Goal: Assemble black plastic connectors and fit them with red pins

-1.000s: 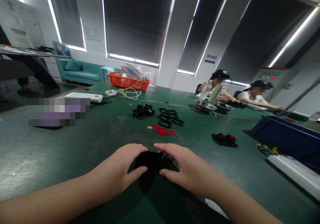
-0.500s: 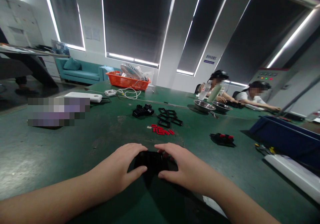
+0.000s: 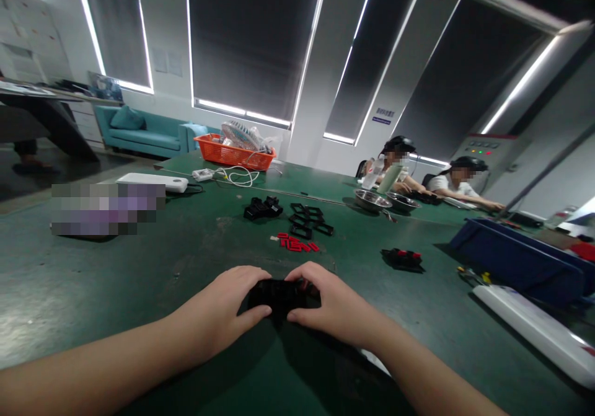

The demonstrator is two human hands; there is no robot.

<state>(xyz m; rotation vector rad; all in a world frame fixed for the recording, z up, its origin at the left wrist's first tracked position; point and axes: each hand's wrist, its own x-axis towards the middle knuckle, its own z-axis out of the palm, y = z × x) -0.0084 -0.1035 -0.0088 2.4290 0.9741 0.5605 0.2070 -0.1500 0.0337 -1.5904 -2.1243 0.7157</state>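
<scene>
A dark black plastic part is held low over the green table, near its front. My left hand grips its left end between thumb and fingers. On the other end my right hand is closed the same way, with a bit of red showing by its fingers. The part's details are lost in shadow. Just beyond my hands lie several small red pieces. Behind those are several black rectangular frames and a pile of black parts. A black part with red pieces sits to the right.
An orange basket with a fan stands at the back, near a white cable. Metal bowls lie farther right, before two people working. A blue bin and a long white object occupy the right side.
My right hand has shifted slightly left and its fingers have closed in on the black part. My left hand stays nearly in place. The view has turned slightly right.
</scene>
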